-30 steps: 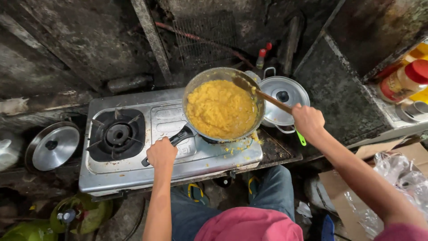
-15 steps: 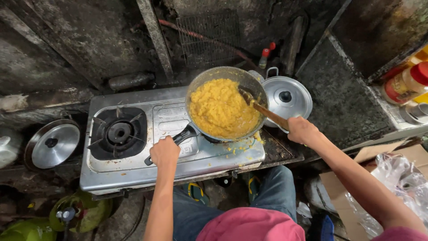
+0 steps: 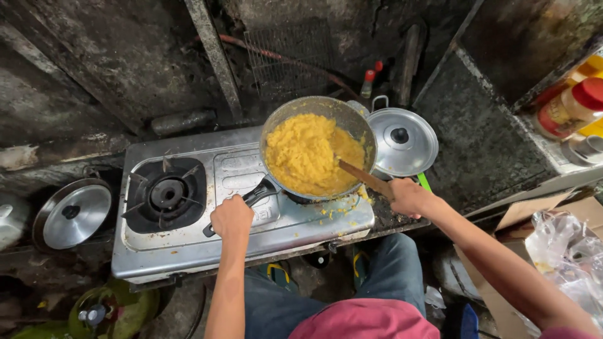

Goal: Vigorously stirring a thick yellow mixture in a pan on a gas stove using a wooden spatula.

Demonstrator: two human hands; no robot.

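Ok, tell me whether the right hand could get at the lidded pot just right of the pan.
Probably yes. The right hand grips the wooden spatula just below the lidded pot, with nothing between them. It would have to let go of the spatula first.

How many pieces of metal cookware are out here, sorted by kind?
Frying pans: 1, the round pan of yellow food, its black handle in the left hand, stirred by the right hand with a wooden spatula.
Shiny round metal lids: 2, one right of the pan, one left of the stove.
Total: 3
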